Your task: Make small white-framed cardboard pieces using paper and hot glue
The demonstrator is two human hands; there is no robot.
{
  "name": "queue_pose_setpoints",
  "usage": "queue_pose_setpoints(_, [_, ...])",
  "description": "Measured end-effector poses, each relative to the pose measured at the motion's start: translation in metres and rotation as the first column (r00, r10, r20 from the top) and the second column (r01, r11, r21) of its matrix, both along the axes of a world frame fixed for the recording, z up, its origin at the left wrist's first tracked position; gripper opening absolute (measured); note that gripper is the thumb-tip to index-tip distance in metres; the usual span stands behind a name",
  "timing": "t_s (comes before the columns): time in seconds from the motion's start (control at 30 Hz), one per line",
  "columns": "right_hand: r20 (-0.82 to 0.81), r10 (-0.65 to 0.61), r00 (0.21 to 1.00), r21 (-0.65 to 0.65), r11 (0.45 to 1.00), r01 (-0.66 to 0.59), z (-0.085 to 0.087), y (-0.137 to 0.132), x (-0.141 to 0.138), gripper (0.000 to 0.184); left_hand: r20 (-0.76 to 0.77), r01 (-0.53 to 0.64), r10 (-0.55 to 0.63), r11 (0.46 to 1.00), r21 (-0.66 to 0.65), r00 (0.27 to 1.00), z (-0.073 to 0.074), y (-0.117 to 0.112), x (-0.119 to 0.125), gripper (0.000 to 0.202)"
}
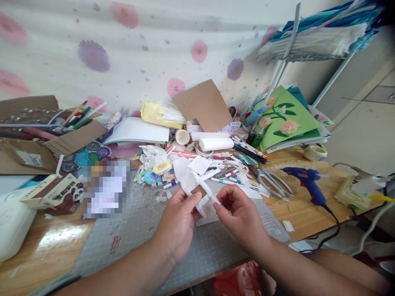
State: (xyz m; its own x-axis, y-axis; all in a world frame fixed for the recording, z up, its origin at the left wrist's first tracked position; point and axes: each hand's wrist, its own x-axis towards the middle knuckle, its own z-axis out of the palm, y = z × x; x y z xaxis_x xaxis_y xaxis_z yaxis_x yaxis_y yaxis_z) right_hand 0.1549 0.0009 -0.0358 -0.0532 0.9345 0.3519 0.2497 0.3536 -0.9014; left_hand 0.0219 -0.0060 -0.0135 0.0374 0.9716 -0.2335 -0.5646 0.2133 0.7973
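Over the grey cutting mat (129, 238), my left hand (180, 218) grips a small brown cardboard piece (199, 190) edged with white paper strips. Its thumb presses on the cardboard face. The fingers of my right hand (236, 211) are closed in a pinch on the end of a white paper strip (212, 196) at the piece's right side. A loose white sheet (207, 216) lies beneath, partly hidden by both hands. Thin crumpled white paper (182, 170) shows just behind the cardboard.
Scissors (273, 183) and a blue glue gun (305, 181) lie right. Behind the hands are heaped markers (230, 174), a white roll (216, 143) and paper scraps. A cardboard box (27, 152) of pens and a panda-printed carton (54, 193) stand left. Green flower artwork (286, 119) leans back right.
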Motion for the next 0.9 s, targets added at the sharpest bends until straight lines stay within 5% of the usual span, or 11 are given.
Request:
queue_pose_setpoints(0.13, [0.184,0.066,0.981,0.204,0.973,-0.103,0.007,-0.001,0.011,0.014,0.036,0.020,-0.019,1.000,-0.018,0.999,0.003,0.000,0.000,0.023])
queue_pose_setpoints(0.27, [0.385,0.127,0.914,0.380,0.881,-0.282,0.009,-0.001,0.024,0.031,0.067,-0.004,0.008,0.998,-0.059,0.998,0.006,0.002,0.001,0.022])
queue_pose_setpoints(0.43, [0.455,-0.017,0.890,0.591,0.753,-0.288,0.009,0.003,0.034,0.043,0.071,0.022,-0.015,0.995,-0.099,0.997,0.007,0.004,0.000,0.017])
queue_pose_setpoints(0.9, [0.457,-0.030,0.889,0.580,0.767,-0.273,0.002,0.008,0.030,0.029,0.101,0.061,-0.051,0.993,-0.100,0.994,0.006,0.003,-0.001,0.015])
